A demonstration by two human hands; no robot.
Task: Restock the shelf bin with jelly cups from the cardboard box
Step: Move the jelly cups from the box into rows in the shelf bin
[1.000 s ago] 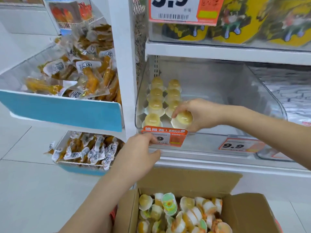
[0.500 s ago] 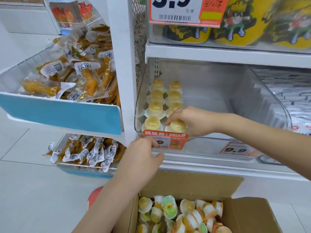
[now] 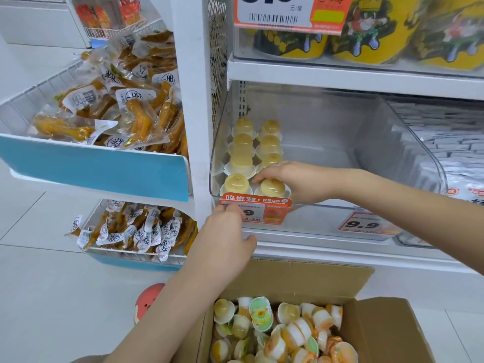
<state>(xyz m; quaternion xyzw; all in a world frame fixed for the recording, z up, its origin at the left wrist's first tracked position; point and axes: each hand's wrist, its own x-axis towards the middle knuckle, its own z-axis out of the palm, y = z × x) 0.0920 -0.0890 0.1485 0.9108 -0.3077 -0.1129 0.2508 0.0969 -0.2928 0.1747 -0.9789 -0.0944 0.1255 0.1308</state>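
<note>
The left hand [image 3: 222, 231] covers part of the price tag [image 3: 258, 210]; the cardboard box [image 3: 379, 334] below it runs off the bottom edge.

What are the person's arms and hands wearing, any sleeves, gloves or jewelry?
Both forearms are bare as far as the view shows; no sleeves, gloves or wristbands are visible. The left hand shows nothing worn. The right hand has what looks like a thin ring on one finger, too small to make out clearly. No watch shows on either wrist.
</note>
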